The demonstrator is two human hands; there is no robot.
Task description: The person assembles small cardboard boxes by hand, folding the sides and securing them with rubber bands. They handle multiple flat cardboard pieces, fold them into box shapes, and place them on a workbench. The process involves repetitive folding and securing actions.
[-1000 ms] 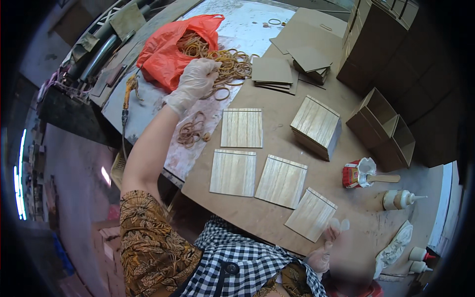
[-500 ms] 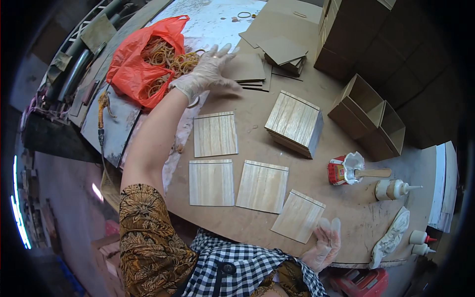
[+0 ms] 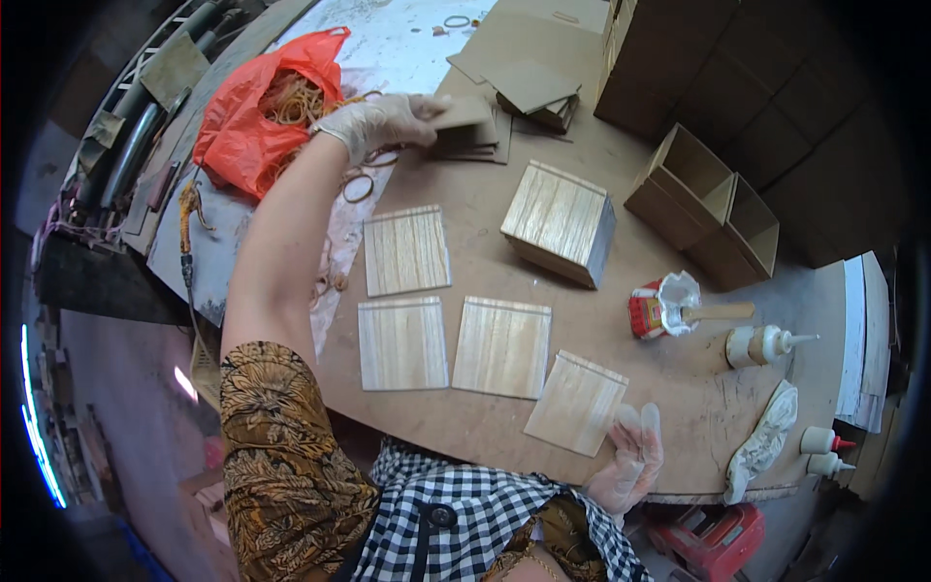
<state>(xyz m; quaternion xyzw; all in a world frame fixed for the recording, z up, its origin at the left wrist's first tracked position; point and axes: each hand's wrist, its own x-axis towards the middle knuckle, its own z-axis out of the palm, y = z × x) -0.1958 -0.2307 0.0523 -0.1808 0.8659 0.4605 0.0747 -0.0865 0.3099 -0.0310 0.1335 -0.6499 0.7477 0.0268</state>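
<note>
My gloved left hand (image 3: 386, 124) reaches to the far left of the table, its fingers closed on the edge of a thin brown board (image 3: 464, 113) at a small stack. That board looks tilted up from the stack and is slightly blurred. Closer to me, several pale wooden panels, each with a groove near one edge, lie flat; one wooden panel (image 3: 576, 403) is just beside my right hand (image 3: 632, 456). The right hand, also gloved, rests at the table's front edge with its fingers extended and nothing visible in it. Behind the panels stands a stack of wooden panels (image 3: 555, 218).
A red plastic bag (image 3: 233, 136) of rubber bands lies at the left. To the right are an open divided box (image 3: 690, 175), a glue tub with a brush (image 3: 669, 308), a glue bottle (image 3: 761, 345), a white cloth (image 3: 764, 441) and two small bottles. Stacked brown boxes (image 3: 718, 78) rise behind.
My left hand has shifted from beside the bag's rubber bands, fingers spread, to closing on the top brown board. The right hand stays by the near panel; the whole view has shifted slightly.
</note>
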